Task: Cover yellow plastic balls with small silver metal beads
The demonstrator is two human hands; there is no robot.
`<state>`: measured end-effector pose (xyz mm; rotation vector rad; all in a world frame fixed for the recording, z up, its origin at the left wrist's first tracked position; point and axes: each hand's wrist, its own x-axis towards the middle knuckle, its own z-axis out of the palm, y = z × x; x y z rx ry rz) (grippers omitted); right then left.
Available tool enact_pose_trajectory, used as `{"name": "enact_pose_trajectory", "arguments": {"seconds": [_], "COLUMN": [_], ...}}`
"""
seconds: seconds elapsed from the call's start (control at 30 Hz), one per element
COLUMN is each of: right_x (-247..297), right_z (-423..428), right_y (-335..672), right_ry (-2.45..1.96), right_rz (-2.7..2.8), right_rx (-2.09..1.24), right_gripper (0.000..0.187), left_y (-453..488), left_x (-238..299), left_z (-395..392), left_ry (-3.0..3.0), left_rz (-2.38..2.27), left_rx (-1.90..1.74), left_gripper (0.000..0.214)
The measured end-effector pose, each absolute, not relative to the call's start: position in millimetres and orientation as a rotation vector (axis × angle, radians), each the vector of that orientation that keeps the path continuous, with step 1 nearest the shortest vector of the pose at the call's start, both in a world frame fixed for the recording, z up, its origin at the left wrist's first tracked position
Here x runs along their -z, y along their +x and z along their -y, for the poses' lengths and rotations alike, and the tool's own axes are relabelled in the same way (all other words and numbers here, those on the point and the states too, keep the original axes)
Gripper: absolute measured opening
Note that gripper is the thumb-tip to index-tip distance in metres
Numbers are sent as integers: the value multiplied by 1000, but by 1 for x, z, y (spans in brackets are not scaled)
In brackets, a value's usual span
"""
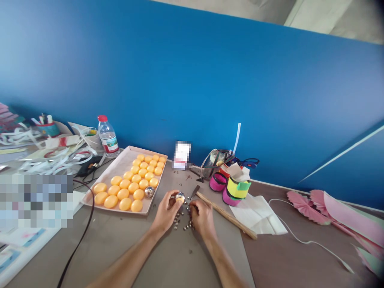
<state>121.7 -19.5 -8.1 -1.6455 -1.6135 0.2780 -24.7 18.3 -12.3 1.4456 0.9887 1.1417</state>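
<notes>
The left hand (167, 212) holds a small round ball with a shiny silver surface and an orange patch (180, 197) between thumb and fingers, near the middle of the grey-brown tabletop (156, 256). The right hand (204, 218) is just to the right, its fingers curled in and its thumb and fingertips drawn narrow; whether they pinch anything, I cannot tell. Small shiny silver metal pieces (176, 222) lie scattered on the tabletop between the two hands.

To the left of the hands is a shallow pale pink rectangular tray (120, 163), with rows of glossy orange balls (123, 194) in its right and near parts. A silver-covered ball (149, 192) sits among them by the tray's right side. Beyond the tray's far left corner stands a clear plastic bottle with a red cap (108, 138).

On the right, a tool with a long wooden handle and a dark metal head (229, 216) lies slantwise, its head just beyond the right hand. Farther right are a yellow and magenta fabric band (237, 190) and white sheets (261, 219)
</notes>
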Motion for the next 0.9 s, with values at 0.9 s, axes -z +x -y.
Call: {"name": "enact_pose_trajectory", "arguments": {"seconds": [0.9], "right_x": [7], "right_z": [20], "right_y": [124], "right_ry": [-1659], "right_rz": [1661], "right_rx": [-165], "right_gripper": [26], "left_y": [-24], "left_x": [8], "left_z": [-17], "left_ry": [1425], "left_rz": [-1029], "left_rx": [-1130], "left_gripper": [35]}}
